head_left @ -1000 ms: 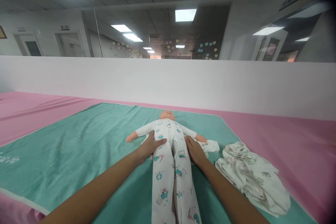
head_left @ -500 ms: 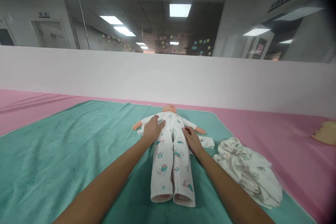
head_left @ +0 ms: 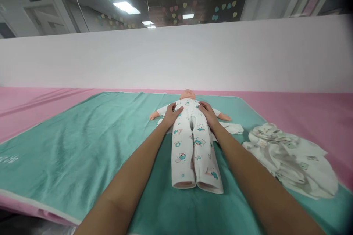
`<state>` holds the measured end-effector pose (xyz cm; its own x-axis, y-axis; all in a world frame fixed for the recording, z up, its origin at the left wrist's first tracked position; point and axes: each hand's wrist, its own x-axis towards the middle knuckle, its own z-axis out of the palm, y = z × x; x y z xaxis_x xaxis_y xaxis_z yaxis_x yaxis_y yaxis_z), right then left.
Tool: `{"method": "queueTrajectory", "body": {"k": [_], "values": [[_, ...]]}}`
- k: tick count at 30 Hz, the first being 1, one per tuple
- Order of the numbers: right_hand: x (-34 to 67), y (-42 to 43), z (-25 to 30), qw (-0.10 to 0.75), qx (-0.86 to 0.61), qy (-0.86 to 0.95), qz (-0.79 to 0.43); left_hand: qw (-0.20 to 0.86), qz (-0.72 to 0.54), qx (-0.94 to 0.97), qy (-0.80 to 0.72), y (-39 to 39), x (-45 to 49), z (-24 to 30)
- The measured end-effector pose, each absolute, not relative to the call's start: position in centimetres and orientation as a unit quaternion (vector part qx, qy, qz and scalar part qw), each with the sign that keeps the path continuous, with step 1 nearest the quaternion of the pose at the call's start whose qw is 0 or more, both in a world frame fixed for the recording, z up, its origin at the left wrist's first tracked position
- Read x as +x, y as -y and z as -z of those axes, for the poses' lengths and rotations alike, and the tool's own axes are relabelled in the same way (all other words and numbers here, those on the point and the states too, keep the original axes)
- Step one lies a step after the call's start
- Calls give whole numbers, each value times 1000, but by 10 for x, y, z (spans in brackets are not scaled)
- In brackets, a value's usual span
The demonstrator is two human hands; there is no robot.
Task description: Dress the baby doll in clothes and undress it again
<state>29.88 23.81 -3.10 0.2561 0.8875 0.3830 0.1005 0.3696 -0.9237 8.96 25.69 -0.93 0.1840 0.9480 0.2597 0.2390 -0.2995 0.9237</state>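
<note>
A baby doll lies on its back, its head toward the white wall and its arms spread to both sides. White printed baby pants lie over its body with the leg openings toward me. My left hand rests on the left side of the pants near the waist, its thumb apart from the fingers. On the opposite side, my right hand lies with fingers stretched over the upper edge. Both hands are open. A flat white cloth piece sticks out beside the doll on the right.
A rumpled pile of white printed baby clothes lies to the right. Beneath everything is a green towel, spread over a pink sheet. A low white wall with glass above it stands behind.
My right hand has moved up the pants from the thigh to the waist. My left hand stays near the waist. The view has tilted down and shifted left.
</note>
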Motion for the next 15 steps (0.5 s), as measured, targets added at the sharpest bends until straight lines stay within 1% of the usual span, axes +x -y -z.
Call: {"method": "queueTrajectory", "body": {"k": [7, 9, 12, 13, 14, 15], "values": [[301, -231, 38, 641, -511, 498, -283, 374, -460, 671, -446, -261, 91, 14], [301, -233, 30, 643, -527, 488, -265, 359, -462, 678, -446, -262, 92, 15], [292, -215, -17, 689, -495, 480, -225, 325, -475, 679, -455, -257, 93, 15], [286, -199, -42, 711, -439, 501, -227, 315, -482, 677, -459, -255, 93, 15], [280, -178, -70, 710, -361, 554, -241, 308, -488, 674, -460, -253, 93, 15], [274, -152, -99, 688, -286, 614, -261, 304, -492, 673, -460, -251, 92, 15]]}}
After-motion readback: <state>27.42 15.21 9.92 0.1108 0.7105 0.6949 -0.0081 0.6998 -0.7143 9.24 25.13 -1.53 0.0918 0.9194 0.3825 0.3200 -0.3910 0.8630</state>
